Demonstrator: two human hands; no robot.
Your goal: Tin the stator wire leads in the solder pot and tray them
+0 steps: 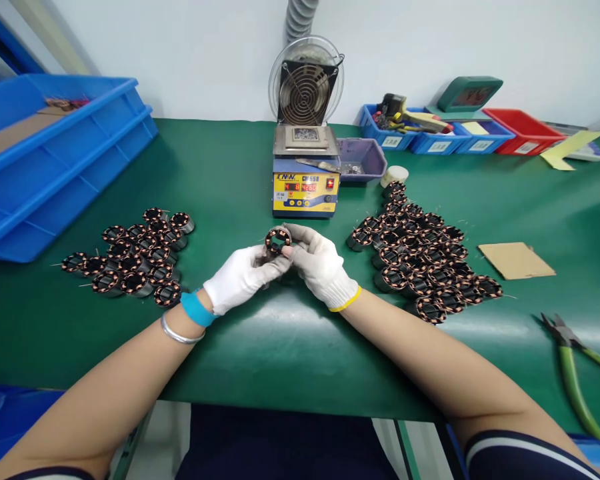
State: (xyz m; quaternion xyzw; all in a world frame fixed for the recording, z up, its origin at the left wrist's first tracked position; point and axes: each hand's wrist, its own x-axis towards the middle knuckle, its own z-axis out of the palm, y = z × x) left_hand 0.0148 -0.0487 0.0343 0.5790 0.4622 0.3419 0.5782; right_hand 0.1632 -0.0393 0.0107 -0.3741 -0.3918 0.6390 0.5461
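Between my two gloved hands is a motor stator (267,252), a short dark ring with copper windings around its open middle. My left hand (247,275) grips it from the lower left, fingers closed. From the right, my right hand (320,263) pinches its edge with thumb and fingers. Both hands are just in front of a solder pot (305,183) with a lit red display. A cluster of similar stators (136,283) stands on the left of the green table, and a larger group of stators (433,277) stands on the right.
Behind the solder pot stands a fan (305,97); a purple tray (363,160) is beside it. Large blue crates (65,173) occupy the left. Small blue bins (390,140) and a red bin (523,133) line the back. Cardboard (516,260) and green-handled cutters (570,373) lie right.
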